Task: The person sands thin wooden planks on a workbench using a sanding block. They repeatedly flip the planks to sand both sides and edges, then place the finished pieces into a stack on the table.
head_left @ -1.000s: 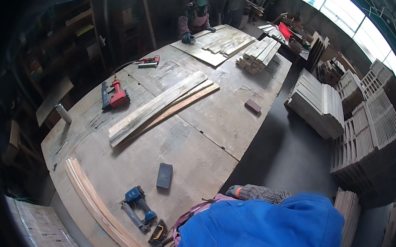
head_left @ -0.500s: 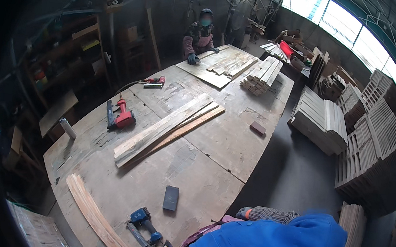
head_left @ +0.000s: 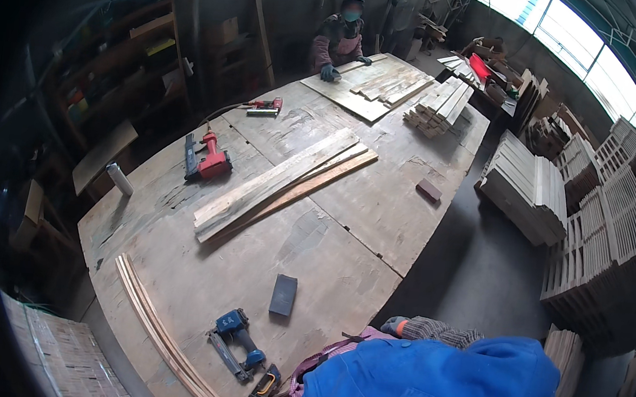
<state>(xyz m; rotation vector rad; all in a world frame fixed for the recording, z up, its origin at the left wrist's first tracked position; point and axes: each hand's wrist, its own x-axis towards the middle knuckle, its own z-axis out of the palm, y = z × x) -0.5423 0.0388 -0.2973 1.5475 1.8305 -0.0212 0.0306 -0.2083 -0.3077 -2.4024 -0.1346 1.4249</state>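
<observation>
My right hand (head_left: pixel 395 325), in a grey glove with an orange cuff band, is by the table's near right edge, next to the pink checked cloth (head_left: pixel 335 351) at my blue jacket (head_left: pixel 430 382). Its fingers are too small and partly hidden to read. My left hand is out of sight. Nearest on the table (head_left: pixel 356 277) lie a blue nail gun (head_left: pixel 237 343), a small black-and-yellow tool (head_left: pixel 267 385) and a dark rectangular block (head_left: pixel 284 295). Long boards (head_left: pixel 281 188) rest mid-table, and thin wood strips (head_left: pixel 148 320) lie along the left edge.
A red nail gun (head_left: pixel 208 160), another red air tool (head_left: pixel 265 106), a pale cylinder (head_left: pixel 118 179) and a brown block (head_left: pixel 429 191) lie about the table. At its far end a co-worker (head_left: pixel 339 41) has gloved hands on a panel near stacked planks (head_left: pixel 441 107). Slatted stacks (head_left: pixel 603 223) stand right.
My view has tilted, so the table and everything on it sit higher and slightly right in the picture. My right hand stays by the table edge.
</observation>
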